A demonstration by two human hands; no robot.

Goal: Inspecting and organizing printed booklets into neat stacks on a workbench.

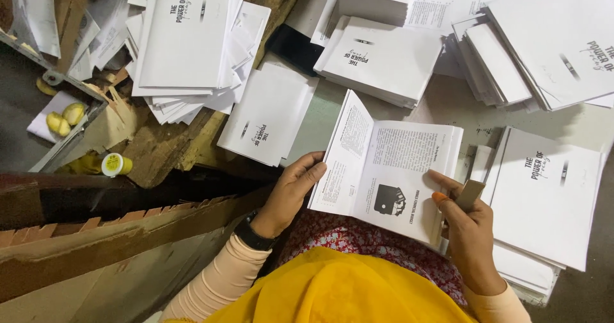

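An open white booklet (pixel 384 169) with printed text and a small dark picture lies over my lap. My left hand (pixel 293 192) grips its left edge, thumb on the page. My right hand (pixel 470 233) rests at the booklet's right edge, a finger on the page, and holds a small flat grey-brown piece (pixel 470 194) between its fingers. Right beside that hand lies a stack of closed white booklets (pixel 543 201).
Several piles of white booklets (pixel 384 57) cover the surface ahead, with more at the top left (pixel 185 41) and top right (pixel 550 41). A brown wooden plank (pixel 96 233) runs on my left. A yellow-capped container (pixel 114 164) and yellow fruit pieces (pixel 64 118) lie at the far left.
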